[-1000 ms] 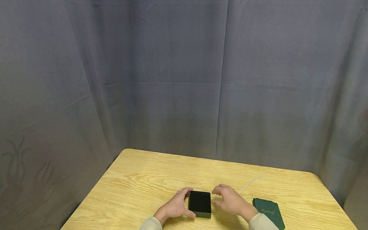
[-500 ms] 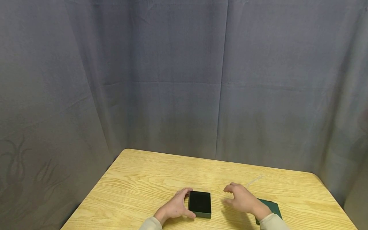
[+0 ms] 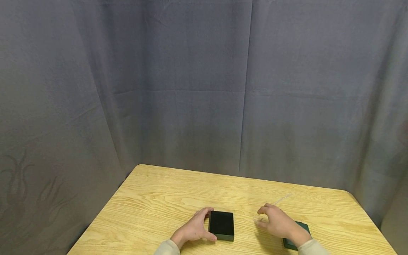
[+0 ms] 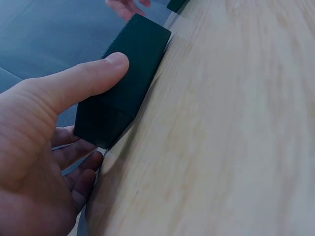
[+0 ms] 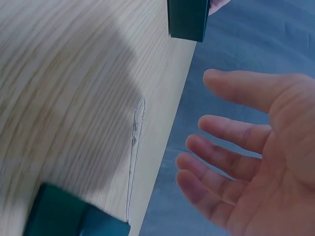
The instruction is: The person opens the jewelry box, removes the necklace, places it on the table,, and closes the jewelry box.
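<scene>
A small dark green box [image 3: 221, 225] with a black inside or insert stands on the table. My left hand [image 3: 197, 226] grips it from the left, with the thumb [image 4: 106, 73] on its near side and the fingers around the far corner. To the right, my right hand [image 3: 277, 221] hovers over the table, fingers apart and loosely bent, holding nothing. Beneath it lies a thin silvery chain [image 5: 133, 142], stretched out in a narrow loop. The flat green box lid [image 3: 305, 227] lies by the right wrist, partly hidden by the forearm.
The wood-grain table [image 3: 172, 191] has rounded far corners. Grey curtains [image 3: 197, 88] hang behind it and along its sides.
My right hand has moved right, away from the box, over the chain and toward the lid, which its forearm now partly covers. The left hand and the box stay put.
</scene>
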A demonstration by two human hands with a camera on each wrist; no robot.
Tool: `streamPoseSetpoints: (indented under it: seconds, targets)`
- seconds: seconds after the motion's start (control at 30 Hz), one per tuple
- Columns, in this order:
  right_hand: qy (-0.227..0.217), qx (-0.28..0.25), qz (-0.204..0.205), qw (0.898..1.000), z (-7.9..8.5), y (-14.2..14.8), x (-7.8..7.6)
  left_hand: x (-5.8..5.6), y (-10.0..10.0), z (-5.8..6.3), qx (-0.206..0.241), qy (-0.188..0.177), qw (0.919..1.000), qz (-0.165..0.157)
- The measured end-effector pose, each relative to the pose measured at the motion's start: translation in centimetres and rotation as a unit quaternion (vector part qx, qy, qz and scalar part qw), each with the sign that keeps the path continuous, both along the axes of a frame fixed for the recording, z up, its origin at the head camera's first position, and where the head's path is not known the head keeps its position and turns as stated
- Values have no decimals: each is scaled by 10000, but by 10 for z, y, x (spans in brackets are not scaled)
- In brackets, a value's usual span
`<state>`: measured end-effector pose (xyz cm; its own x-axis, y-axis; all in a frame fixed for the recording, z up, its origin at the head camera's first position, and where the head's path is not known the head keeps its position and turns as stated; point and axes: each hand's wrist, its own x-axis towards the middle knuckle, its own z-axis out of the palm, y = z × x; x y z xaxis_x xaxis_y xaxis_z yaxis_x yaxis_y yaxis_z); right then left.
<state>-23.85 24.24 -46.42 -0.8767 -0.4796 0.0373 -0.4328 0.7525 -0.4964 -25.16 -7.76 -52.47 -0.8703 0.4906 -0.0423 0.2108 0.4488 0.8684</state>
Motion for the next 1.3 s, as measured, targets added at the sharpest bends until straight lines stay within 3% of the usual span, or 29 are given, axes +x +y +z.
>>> streamPoseSetpoints:
  seconds: [0.17, 0.4, 0.63, 1.3]
  targets:
    - [33, 58, -82, 9999, 1, 8, 3, 0, 0, 1, 12, -27, 10000, 16]
    - [-31, 111, -555, 9984, -1, 17, 6, 0, -1, 1, 16, -21, 10000, -8]
    - [144, 142, -513, 9985, -6, 29, 8, 1, 0, 2, 21, -69, 10000, -1]
    - [-417, 354, -1080, 9926, -9, 65, 11, 0, 0, 1, 0, -25, 10000, 11]
